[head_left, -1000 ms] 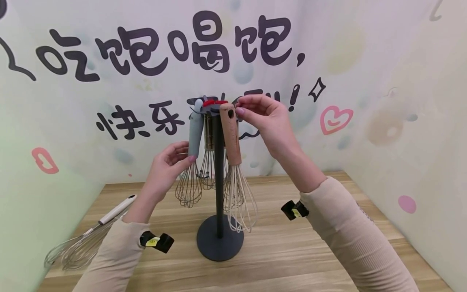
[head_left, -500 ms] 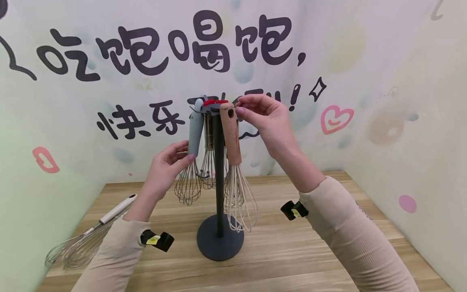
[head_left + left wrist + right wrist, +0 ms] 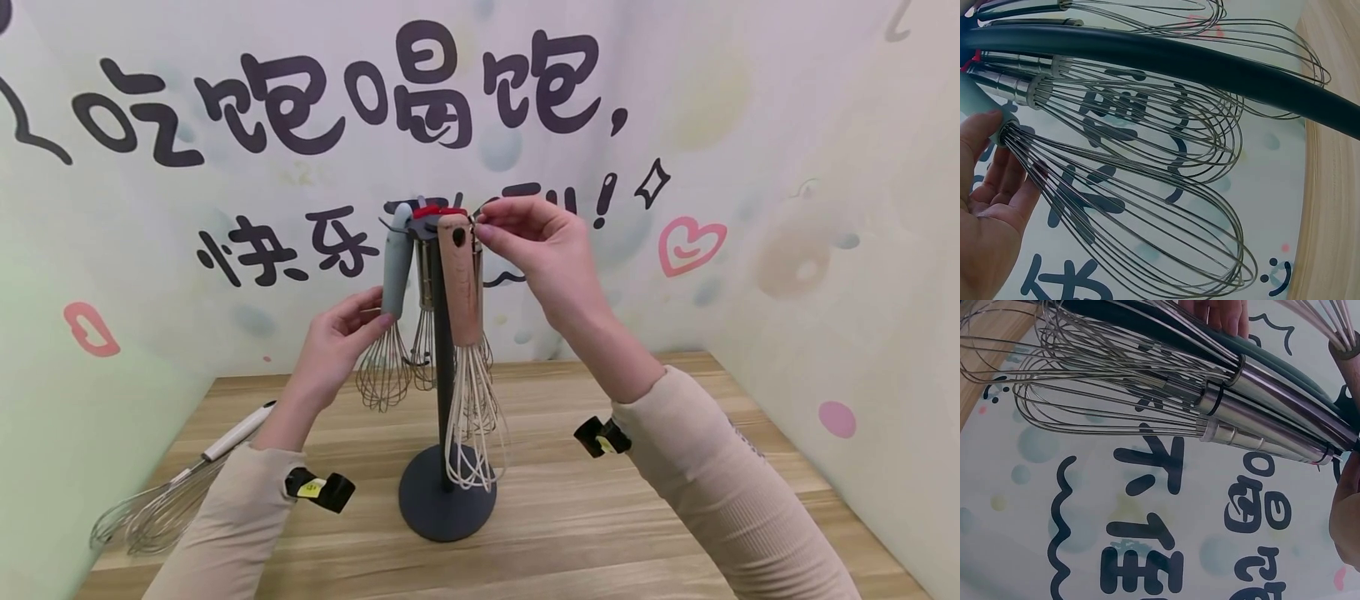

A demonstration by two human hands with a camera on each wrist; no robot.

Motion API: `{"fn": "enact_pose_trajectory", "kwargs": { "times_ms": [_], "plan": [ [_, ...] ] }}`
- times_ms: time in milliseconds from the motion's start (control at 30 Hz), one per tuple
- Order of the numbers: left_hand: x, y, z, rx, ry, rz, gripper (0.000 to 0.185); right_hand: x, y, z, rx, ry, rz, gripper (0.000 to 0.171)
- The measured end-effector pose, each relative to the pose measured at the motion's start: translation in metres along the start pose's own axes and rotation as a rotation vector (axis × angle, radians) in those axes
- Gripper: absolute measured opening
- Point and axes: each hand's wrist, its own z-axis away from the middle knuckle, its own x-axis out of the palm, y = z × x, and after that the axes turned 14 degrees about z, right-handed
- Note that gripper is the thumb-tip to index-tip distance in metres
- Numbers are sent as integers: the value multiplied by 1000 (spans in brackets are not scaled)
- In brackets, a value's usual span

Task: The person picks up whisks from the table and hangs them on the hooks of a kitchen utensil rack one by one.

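The whisk rack point(image 3: 445, 392) is a dark upright post on a round base point(image 3: 447, 493) with hooks at its top. My left hand point(image 3: 335, 337) grips the lower handle of a light blue whisk point(image 3: 396, 271), thumb in front and fingers behind, as the left wrist view shows. My right hand point(image 3: 551, 258) pinches at the hook end of a steel-handled whisk point(image 3: 1297, 400); its fingertips are partly hidden. Just left of those fingertips hangs a pink-handled whisk point(image 3: 461, 292) with pale wires. Another steel whisk point(image 3: 1007, 84) hangs behind the post.
Two whisks, one with a white handle point(image 3: 238, 431), lie on the wooden table point(image 3: 600, 517) at the left, partly behind my left sleeve. A printed wall hanging point(image 3: 300, 192) stands close behind the rack.
In the last half second the rack's top has turned and the base has shifted slightly left. The pink and blue whisks swung left, and my right hand moved slightly left with them.
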Motion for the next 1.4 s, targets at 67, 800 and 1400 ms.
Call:
{"fn": "enact_pose_trajectory", "kwargs": {
  "times_ms": [67, 800, 1400],
  "plan": [
    [-1, 0, 0, -2, 0, -2, 47, 0, 0, 0, -4, -2, -3, 16],
    [-9, 1, 3, -56, -34, 38, 50, -3, 0, 1, 17, -24, -31, 20],
    [-78, -24, 15, -129, 41, -46, 34, -2, 0, -1, 19, -31, -38, 18]
  ]
}}
